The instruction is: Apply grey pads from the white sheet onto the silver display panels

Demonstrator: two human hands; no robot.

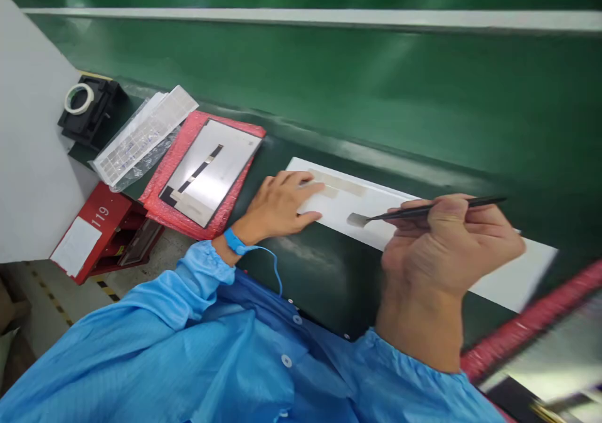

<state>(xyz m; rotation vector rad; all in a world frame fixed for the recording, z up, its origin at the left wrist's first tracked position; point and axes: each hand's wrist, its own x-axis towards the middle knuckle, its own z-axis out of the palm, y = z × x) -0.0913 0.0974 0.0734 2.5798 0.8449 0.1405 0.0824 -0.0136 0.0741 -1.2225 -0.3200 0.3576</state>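
Observation:
My left hand [285,207] rests with fingers spread on the left end of a long white sheet [399,200]. Several pale beige strips [343,183] lie on the sheet by its fingertips. My right hand [451,241] is closed around slim black tweezers [418,210], held like a pen over the middle of the sheet. Their pointed tip is at the right edge of a small grey rectangular piece [358,220] on the sheet; whether it grips the piece I cannot tell. A blue wrist strap [234,241] with a thin cord circles my left wrist.
Left of the sheet, a display panel [221,172] lies on pink bubble wrap [202,119]. Beyond are a label sheet [145,138] on clear plastic and a tape roll [79,99] on a black block [96,119]. A red bin [101,222] stands below; a red bar [536,319] is at right.

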